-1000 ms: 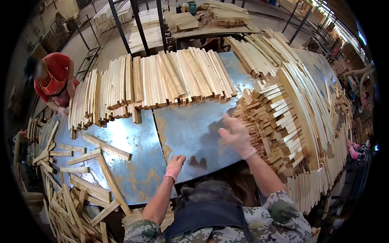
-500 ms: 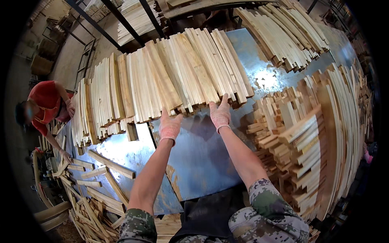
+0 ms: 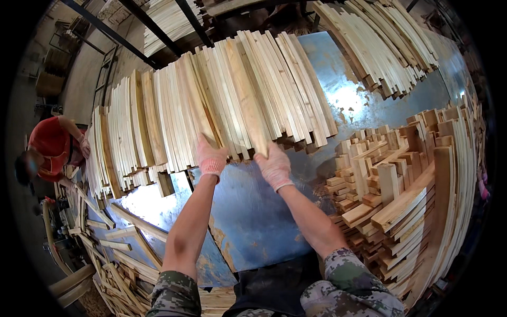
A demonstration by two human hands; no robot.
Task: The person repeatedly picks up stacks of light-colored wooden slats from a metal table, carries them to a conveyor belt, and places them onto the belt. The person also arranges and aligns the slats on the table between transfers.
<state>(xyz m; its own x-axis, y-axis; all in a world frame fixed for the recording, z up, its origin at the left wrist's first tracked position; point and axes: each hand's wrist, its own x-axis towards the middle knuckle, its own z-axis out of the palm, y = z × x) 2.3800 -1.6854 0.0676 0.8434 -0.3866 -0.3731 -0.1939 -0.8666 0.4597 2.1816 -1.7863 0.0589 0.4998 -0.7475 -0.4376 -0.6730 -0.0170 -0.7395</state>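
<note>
A long row of pale wooden strips (image 3: pixel 174 111) lies side by side on the blue metal table (image 3: pixel 253 211), their near ends toward me. My right hand (image 3: pixel 274 166), in a pinkish knit glove, is closed on the near end of a wider wooden strip (image 3: pixel 244 90) that lies on top of the row. My left hand (image 3: pixel 212 158), gloved alike, is closed at the near end of another strip (image 3: pixel 196 95), which leans on its edge among the others. The fingertips of the left hand are partly hidden by the wood.
At right stands a tall stack of wooden pieces (image 3: pixel 406 190). Another bundle of strips (image 3: pixel 380 47) lies at the far right. Loose sticks (image 3: pixel 127 274) are heaped at lower left. A person in red (image 3: pixel 50 145) works at the row's left end. Black metal bars (image 3: pixel 142 26) rise behind.
My right hand has moved left and closed on the wider strip, whose near end has come toward me. My left hand has shifted slightly left, and the strip there has tipped onto its edge.
</note>
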